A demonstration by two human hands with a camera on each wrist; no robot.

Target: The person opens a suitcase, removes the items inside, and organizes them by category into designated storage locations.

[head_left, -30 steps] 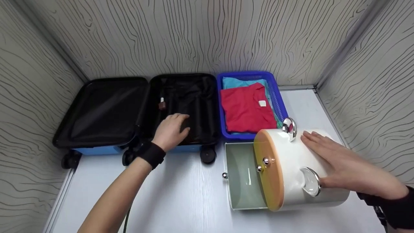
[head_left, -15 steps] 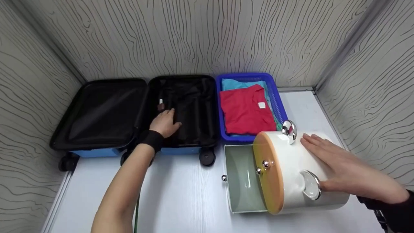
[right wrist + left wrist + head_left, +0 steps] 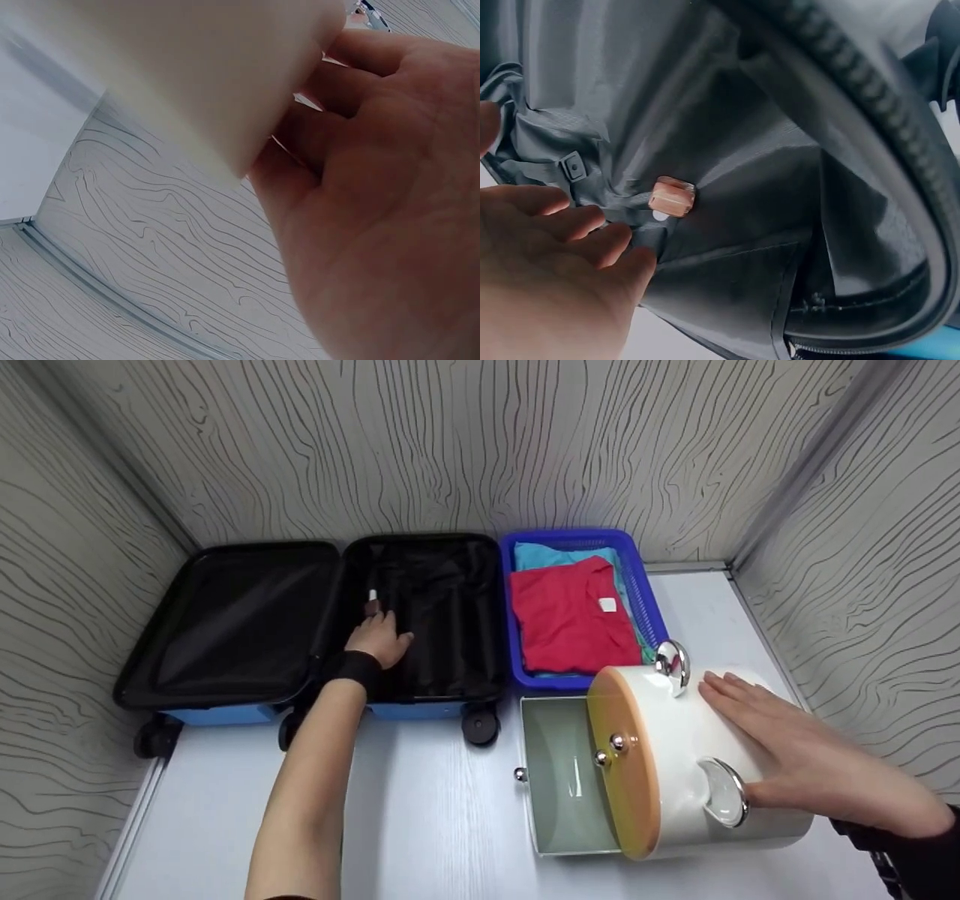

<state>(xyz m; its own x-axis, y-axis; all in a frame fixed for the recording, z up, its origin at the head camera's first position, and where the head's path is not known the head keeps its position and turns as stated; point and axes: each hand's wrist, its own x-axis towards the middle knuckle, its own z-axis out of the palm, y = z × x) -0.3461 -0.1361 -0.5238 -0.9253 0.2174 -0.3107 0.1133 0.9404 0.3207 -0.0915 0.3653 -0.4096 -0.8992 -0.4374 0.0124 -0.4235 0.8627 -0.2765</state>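
Observation:
In the head view my left hand [image 3: 379, 637] is inside the right half of an open black-lined suitcase [image 3: 457, 622]. Its fingers are extended beside a small brown bottle [image 3: 373, 604] with a white cap, like nail polish. The left wrist view shows the bottle [image 3: 673, 198] lying on the dark lining, just past the fingertips and apart from them. My right hand [image 3: 802, 750] rests with fairly straight fingers on a rounded white storage box [image 3: 682, 750] with an orange front. The box's grey-green drawer [image 3: 562, 780] is pulled out to the left.
Behind the box, a blue basket [image 3: 652, 600] holds a folded red shirt [image 3: 570, 615] over turquoise cloth [image 3: 544, 553]. The suitcase's left half [image 3: 232, 622] lies flat beside its right half. Patterned walls enclose the white table [image 3: 420, 825] at the back and sides.
My left hand has moved left and farther into the suitcase, from over its lining to beside the brown bottle. The right hand stays on the white box.

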